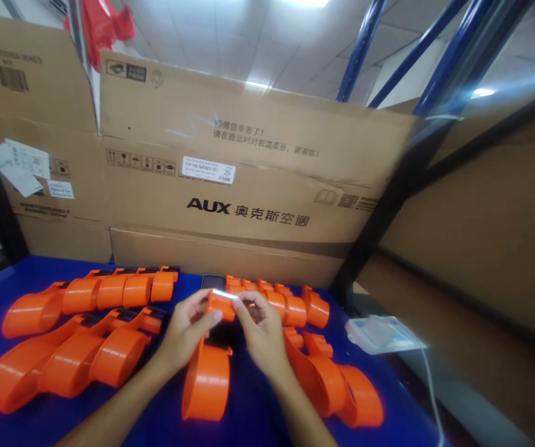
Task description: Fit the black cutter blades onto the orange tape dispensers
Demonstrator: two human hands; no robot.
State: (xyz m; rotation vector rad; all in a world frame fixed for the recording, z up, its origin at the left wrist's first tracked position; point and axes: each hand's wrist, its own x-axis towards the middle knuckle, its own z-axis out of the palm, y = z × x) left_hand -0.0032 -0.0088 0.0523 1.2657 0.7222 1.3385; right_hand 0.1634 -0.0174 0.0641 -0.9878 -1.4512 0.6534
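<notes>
Clamps part (221, 307), topped by a strip (224, 295), in left hand (187, 328) and right hand (264, 330), over table (251, 406) near cup (206, 382). Might drop part or skew strip through loose or uneven pinching; cannot tell how firmly clamped.

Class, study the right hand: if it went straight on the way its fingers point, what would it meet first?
First, the orange, blocky, plastic-looking piece that the right hand touches; beyond it, probably the left hand, though depth is unclear.
</notes>
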